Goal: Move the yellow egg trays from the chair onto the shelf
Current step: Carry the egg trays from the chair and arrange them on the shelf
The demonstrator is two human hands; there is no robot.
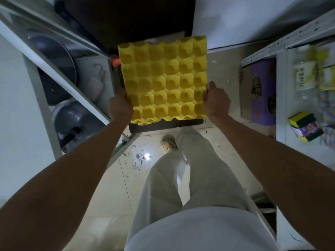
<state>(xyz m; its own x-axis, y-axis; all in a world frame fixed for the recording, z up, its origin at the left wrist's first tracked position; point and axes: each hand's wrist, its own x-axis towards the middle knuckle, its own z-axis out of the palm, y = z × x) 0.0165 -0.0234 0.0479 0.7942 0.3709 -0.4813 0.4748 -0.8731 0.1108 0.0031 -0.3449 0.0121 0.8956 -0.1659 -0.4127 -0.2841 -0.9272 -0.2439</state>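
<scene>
A stack of yellow egg trays (164,78) is held straight ahead of me, over the dark chair seat (166,126) whose front edge shows just below it. My left hand (118,105) grips the stack's left edge near its lower corner. My right hand (215,101) grips the right edge at about the same height. The chair's dark backrest (126,20) rises behind the trays. A white metal shelf (282,84) stands to the right.
A glass-fronted cabinet (59,82) with dark pans and pots stands close on the left. A purple cardboard box (259,91) sits low on the right shelf, with sponges (301,119) and packets beside it. My legs stand on the tiled floor (112,178).
</scene>
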